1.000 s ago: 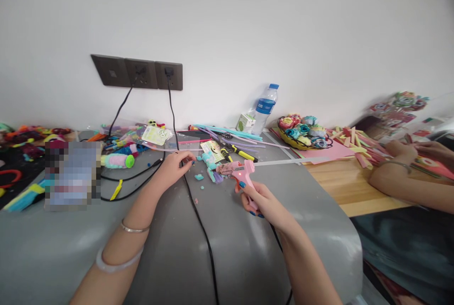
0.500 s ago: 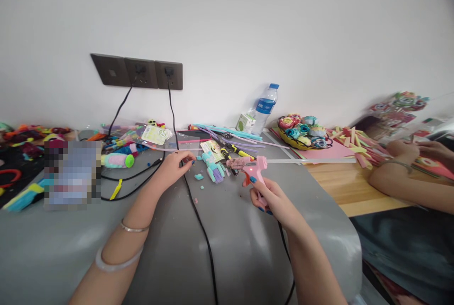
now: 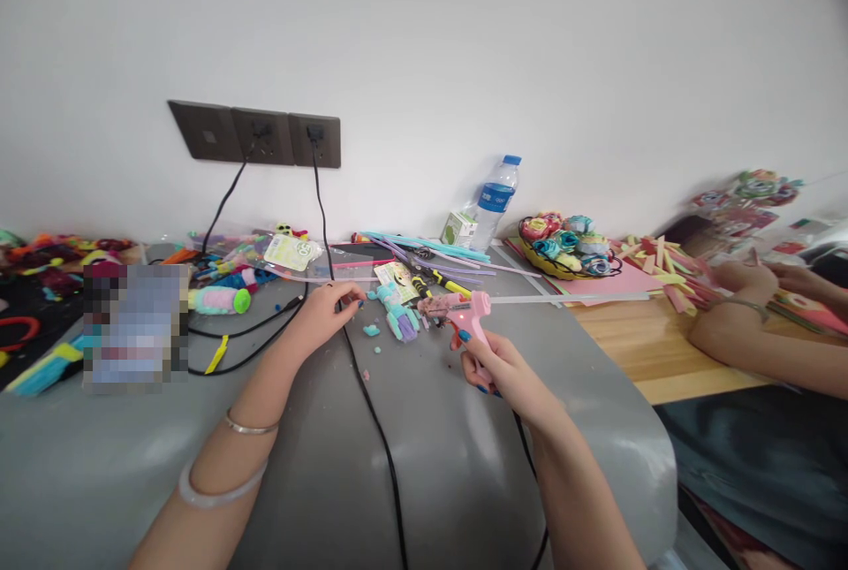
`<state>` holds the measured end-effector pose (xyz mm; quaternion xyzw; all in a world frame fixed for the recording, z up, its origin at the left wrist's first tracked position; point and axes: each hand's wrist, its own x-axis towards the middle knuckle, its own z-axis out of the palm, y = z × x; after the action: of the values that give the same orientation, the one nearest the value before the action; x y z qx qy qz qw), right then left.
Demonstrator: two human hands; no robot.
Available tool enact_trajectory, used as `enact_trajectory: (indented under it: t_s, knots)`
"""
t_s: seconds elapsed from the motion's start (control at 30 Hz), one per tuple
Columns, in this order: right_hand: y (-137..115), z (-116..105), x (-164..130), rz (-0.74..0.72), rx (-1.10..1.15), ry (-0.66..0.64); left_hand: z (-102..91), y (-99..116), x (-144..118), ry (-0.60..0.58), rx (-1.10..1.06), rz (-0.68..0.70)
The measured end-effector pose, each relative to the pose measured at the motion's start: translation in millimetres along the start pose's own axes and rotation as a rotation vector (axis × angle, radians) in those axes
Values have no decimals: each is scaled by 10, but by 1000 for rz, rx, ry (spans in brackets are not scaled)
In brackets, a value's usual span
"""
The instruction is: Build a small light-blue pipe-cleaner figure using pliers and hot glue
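First, at far left of my working area, a pastel roll with a green end [image 3: 218,300] lies on the grey bench [image 3: 318,482], near a yellow-tagged cable [image 3: 217,354]. My left hand [image 3: 331,309] rests by the black cord [image 3: 371,398], fingers loosely curled; I see nothing held, and cannot tell whether the fingertips meet. Hazard: a sideways pull of this wrist could hook the cord, which drops from the wall socket [image 3: 316,135], and drag it through small parts. Next, the turquoise-and-purple figure [image 3: 399,314] lies on the bench between my two hands, with a turquoise scrap [image 3: 371,330] just beside it. The pink glue gun [image 3: 468,314] is gripped by its handle in my right hand [image 3: 494,367], nozzle pointing left, close to the figure; I cannot confirm contact from this angle. Hazard: if the tip is hot, leftward drift could scorch the figure, and an unintended trigger squeeze could drip glue. Farther right, the glue stick [image 3: 576,298] projects from the gun's rear; swinging the gun could knock the paper strips [image 3: 662,256] or flower basket [image 3: 549,265]
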<state>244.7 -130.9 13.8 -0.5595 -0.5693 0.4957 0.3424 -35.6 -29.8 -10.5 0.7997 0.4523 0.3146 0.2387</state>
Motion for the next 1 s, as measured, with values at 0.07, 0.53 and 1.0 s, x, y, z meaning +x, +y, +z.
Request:
enact_trajectory:
  t_s: [0.07,0.53,1.0]
  knots:
    - [-15,-5,-8,4,-13,-2,1,9,0,0,-3,1]
    - [-17,-18,-29,2,-56,-18,9,1,-2,10,1,0]
    - [-48,-29,-76,34,-35,-25,-7,21,-2,7,-9,2]
